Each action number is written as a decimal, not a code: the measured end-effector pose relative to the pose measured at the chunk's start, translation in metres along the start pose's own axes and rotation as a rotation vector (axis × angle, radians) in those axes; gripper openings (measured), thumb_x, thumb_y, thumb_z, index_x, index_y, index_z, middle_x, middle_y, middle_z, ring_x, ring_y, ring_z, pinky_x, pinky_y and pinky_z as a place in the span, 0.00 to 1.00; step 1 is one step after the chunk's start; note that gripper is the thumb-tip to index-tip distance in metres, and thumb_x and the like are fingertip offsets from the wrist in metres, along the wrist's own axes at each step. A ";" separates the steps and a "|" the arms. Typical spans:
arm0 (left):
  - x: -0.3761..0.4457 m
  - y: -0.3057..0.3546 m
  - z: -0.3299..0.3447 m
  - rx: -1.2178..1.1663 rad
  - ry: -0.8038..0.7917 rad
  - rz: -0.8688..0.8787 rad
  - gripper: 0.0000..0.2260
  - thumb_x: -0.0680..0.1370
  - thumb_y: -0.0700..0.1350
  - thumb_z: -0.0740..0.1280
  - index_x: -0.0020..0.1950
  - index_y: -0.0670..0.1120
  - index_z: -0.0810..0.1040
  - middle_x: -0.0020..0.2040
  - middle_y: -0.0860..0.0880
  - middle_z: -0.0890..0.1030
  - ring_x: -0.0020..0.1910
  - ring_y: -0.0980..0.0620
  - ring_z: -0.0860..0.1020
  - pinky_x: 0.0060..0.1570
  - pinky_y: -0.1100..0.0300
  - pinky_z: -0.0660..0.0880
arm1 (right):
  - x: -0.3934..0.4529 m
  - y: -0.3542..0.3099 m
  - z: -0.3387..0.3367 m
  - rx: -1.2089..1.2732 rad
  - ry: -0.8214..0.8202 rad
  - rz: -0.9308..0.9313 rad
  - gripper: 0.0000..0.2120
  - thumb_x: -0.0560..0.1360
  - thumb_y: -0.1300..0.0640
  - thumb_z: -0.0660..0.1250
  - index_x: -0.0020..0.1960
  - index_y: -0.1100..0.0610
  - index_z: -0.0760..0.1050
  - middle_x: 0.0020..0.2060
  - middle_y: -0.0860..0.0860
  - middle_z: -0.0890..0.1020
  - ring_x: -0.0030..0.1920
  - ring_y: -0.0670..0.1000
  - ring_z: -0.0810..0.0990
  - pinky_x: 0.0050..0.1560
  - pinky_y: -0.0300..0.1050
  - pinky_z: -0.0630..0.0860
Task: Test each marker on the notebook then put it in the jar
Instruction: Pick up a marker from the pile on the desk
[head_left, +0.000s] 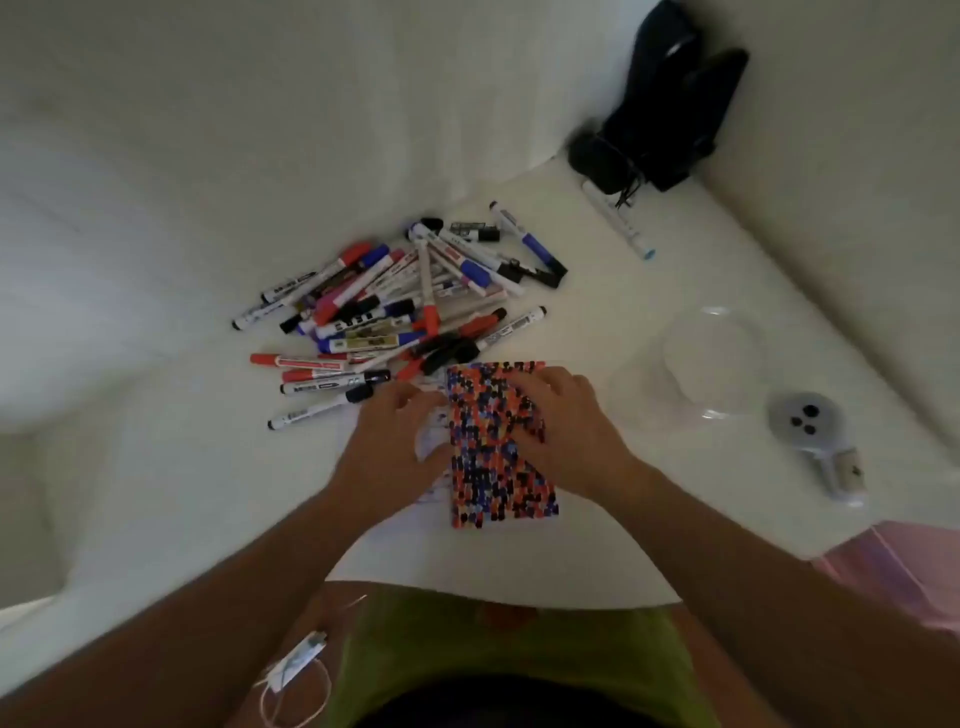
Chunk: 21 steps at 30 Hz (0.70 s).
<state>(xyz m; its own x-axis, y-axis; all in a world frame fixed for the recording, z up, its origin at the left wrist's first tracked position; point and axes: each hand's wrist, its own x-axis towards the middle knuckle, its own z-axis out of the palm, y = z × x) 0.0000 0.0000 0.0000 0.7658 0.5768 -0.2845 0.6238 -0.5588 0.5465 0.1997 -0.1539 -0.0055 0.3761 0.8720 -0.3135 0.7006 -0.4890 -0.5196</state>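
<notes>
Head view showed both my hands on the notebook (498, 447), its page crowded with red, blue and black test marks. My left hand (395, 441) had curled fingers at the page's left edge, seemingly gripping paper; my right hand (561, 431) pressed flat on it. Neither held a marker. I judged a clean page was needed first, turned slowly with the book pinned. Markers (395, 306) lay heaped beyond, the clear jar (711, 364) to the right.

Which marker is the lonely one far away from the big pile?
Find the black bag in the table's far corner. Just in front of it lies one white marker with a light blue tip, alone, apart from the marker pile.
</notes>
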 end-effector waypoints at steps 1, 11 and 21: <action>0.002 -0.004 0.013 0.063 0.049 0.062 0.25 0.76 0.56 0.71 0.71 0.50 0.76 0.68 0.44 0.71 0.68 0.45 0.69 0.67 0.46 0.70 | 0.005 0.002 0.009 -0.076 0.031 -0.096 0.27 0.79 0.47 0.66 0.77 0.48 0.67 0.71 0.54 0.71 0.71 0.59 0.67 0.67 0.58 0.74; 0.011 -0.027 0.069 0.359 0.261 0.153 0.32 0.72 0.70 0.64 0.76 0.63 0.69 0.73 0.48 0.66 0.73 0.44 0.65 0.71 0.46 0.64 | 0.024 0.038 0.073 -0.271 0.325 -0.342 0.23 0.79 0.38 0.63 0.71 0.46 0.76 0.72 0.50 0.74 0.74 0.58 0.67 0.69 0.58 0.69; 0.006 -0.038 0.082 0.371 0.505 0.273 0.26 0.76 0.69 0.59 0.71 0.63 0.75 0.72 0.57 0.73 0.71 0.53 0.69 0.71 0.51 0.68 | 0.020 0.031 0.071 -0.268 0.367 -0.360 0.27 0.75 0.32 0.57 0.72 0.36 0.72 0.70 0.38 0.71 0.71 0.47 0.63 0.71 0.49 0.66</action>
<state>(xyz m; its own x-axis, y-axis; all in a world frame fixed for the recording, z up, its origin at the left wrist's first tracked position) -0.0064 -0.0240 -0.0867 0.7924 0.5434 0.2772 0.5001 -0.8389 0.2150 0.1862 -0.1531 -0.0841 0.2381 0.9568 0.1670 0.9345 -0.1789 -0.3076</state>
